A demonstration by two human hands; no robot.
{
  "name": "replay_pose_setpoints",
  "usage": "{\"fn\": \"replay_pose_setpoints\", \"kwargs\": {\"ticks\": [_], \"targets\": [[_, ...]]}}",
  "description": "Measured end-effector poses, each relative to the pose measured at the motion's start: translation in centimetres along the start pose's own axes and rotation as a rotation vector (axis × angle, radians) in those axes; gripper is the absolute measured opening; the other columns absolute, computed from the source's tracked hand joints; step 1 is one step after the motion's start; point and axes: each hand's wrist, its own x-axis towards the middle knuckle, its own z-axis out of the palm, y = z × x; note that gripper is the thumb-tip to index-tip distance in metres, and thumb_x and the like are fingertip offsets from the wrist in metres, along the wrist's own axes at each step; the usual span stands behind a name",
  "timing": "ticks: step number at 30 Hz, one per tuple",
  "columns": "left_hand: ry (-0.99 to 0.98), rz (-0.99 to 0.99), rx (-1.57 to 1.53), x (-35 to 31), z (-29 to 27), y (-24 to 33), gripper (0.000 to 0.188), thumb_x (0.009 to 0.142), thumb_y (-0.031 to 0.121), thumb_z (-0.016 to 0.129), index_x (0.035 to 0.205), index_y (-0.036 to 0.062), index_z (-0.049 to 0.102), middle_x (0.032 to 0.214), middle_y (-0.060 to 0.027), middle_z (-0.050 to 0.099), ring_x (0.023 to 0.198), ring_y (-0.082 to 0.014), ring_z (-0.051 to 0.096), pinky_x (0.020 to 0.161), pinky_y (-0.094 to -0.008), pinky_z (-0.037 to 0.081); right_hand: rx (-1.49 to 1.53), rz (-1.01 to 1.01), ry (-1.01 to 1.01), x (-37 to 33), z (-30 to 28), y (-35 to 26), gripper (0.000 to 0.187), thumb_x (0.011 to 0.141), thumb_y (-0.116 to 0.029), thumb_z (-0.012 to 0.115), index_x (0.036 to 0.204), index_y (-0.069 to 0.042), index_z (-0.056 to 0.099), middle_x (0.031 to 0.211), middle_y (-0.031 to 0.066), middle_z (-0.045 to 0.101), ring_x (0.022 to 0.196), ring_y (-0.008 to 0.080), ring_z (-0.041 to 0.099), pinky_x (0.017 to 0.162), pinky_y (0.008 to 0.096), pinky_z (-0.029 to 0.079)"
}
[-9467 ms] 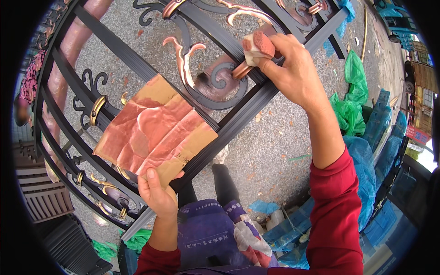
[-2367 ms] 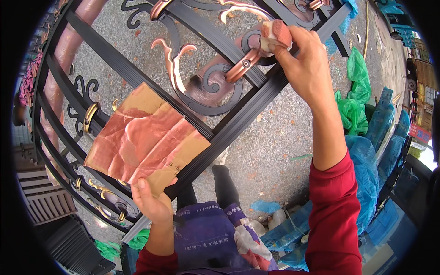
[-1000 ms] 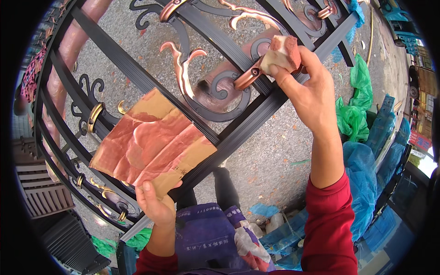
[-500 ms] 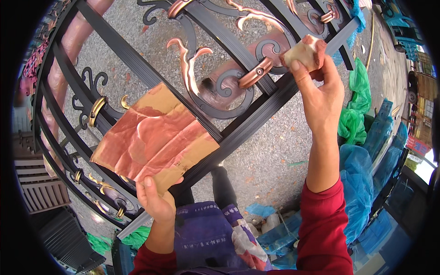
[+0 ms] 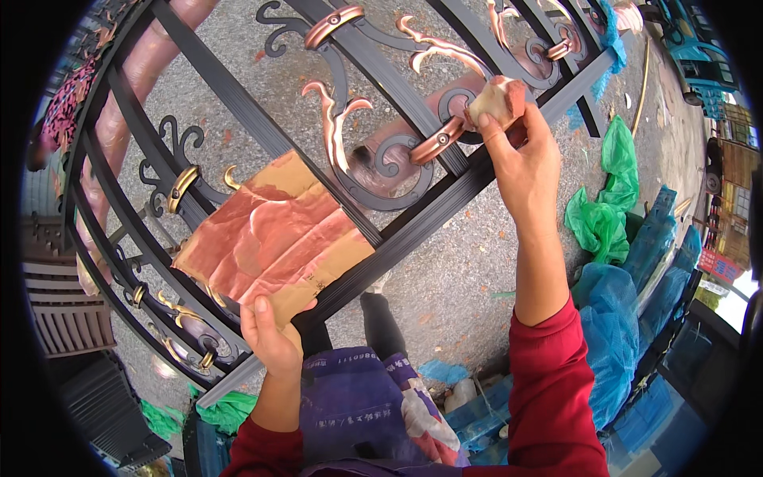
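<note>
My left hand (image 5: 274,338) grips the near edge of a creased cardboard piece (image 5: 278,226), smeared with copper-red paint. The cardboard lies over or just above the dark metal gate (image 5: 413,230). In my right hand (image 5: 524,159) is a whitish sponge (image 5: 497,103) with copper-red paint on its edges, pinched between thumb and fingers. The sponge is at the end of a copper-coloured collar (image 5: 439,143) on a gate bar; whether they touch I cannot tell. Grey scrolls beside it carry copper-tinted leaf tips (image 5: 322,119).
Gold-coloured collars (image 5: 184,189) sit on bars farther left. Plastic-wrapped rolls (image 5: 127,103) lie under the gate. Green plastic (image 5: 608,199) and blue netting (image 5: 608,334) are heaped on the right. Slatted dark panels (image 5: 67,318) stand at the left.
My right hand has moved left and slightly down with the sponge, closer to the copper collar. My left hand still holds the cardboard, nearly in place. The view has shifted slightly.
</note>
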Motion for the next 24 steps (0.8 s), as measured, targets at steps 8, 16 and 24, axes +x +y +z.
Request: {"fn": "replay_pose_setpoints", "kwargs": {"ticks": [8, 16, 24], "targets": [[-0.025, 0.010, -0.010, -0.1, -0.2, -0.2, 0.020, 0.107, 0.020, 0.048, 0.105, 0.0002, 0.050, 0.097, -0.0203, 0.069, 0.087, -0.0344, 0.073, 0.071, -0.0474, 0.064, 0.411, 0.042, -0.006, -5.2, -1.0, -0.5, 0.029, 0.088, -0.016, 0.077, 0.111, -0.001, 0.067, 0.095, 0.0012, 0.068, 0.088, 0.0096, 0.059, 0.081, 0.0279, 0.048], [-0.039, -0.044, -0.083, -0.4, -1.9, -0.9, 0.022, 0.107, 0.018, 0.048, 0.109, -0.0029, 0.054, 0.100, -0.0151, 0.067, 0.088, -0.0250, 0.070, 0.080, -0.0427, 0.061, 0.774, 0.077, 0.063, -6.6, -0.4, -5.5, 0.048, 0.099, -0.015, 0.067, 0.141, 0.003, 0.049, 0.125, 0.0088, 0.063, 0.115, 0.0171, 0.060, 0.101, 0.0322, 0.046], [0.044, -0.108, -0.314, -0.2, -10.5, 7.7, 0.026, 0.108, 0.023, 0.047, 0.112, -0.0025, 0.054, 0.102, -0.0165, 0.070, 0.086, -0.0282, 0.074, 0.069, -0.0430, 0.065, 1.142, 0.242, -0.047, -15.1, 4.8, -11.5, 0.046, 0.099, -0.017, 0.067, 0.138, 0.000, 0.049, 0.125, 0.0096, 0.064, 0.115, 0.0181, 0.061, 0.100, 0.0334, 0.047]]}}
